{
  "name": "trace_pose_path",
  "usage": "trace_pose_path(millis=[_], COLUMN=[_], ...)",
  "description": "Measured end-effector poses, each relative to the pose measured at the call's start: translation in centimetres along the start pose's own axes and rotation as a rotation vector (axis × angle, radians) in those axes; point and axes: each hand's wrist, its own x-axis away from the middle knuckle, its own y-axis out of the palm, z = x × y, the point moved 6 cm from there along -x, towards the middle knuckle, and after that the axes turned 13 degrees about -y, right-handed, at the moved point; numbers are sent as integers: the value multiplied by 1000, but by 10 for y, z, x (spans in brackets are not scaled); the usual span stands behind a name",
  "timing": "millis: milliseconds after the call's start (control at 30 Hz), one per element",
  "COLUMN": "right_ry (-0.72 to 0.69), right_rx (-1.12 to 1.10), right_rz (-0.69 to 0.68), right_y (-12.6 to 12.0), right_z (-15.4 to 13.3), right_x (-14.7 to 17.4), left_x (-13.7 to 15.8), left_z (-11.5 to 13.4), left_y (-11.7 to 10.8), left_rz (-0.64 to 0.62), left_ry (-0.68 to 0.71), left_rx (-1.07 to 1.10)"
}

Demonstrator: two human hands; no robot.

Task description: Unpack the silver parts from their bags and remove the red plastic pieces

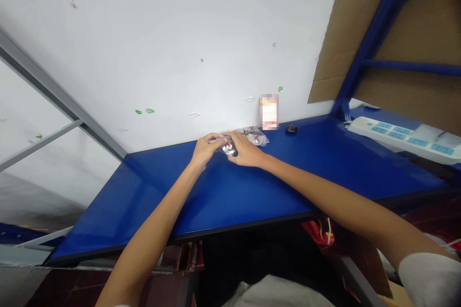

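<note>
Between both hands, over the back of the blue table, is a shiny round silver disc with a red mark, seemingly in clear plastic. Its exact kind is too small to make out. My left hand pinches it at the left edge, fingertips near the red mark. My right hand curls around its right side, thumb below and fingers above. Just behind the right hand lie clear plastic bags holding similar silver pieces with red marks, partly hidden by that hand.
A small blurred-out box stands against the white wall. Right of it lies a small black case. A white power strip with blue sockets runs along the right side, below a blue metal frame and cardboard.
</note>
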Motion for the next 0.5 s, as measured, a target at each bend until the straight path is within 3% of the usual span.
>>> trace_pose_path(millis=[100,233,400,500], right_ry=[104,280,519,570], right_rx=[-117,-446,-943,-1147], right_rz=[61,186,268,329], right_y=[5,11,20,18], right_z=[8,26,33,26], right_x=[1,4,7,5], left_x=[5,11,-5,-24], left_z=[10,29,31,14], left_y=[6,7,-47,-77], left_rz=[-40,-120,188,263], left_ry=[79,255,335,297], left_rx=[-61,-221,-385,-730])
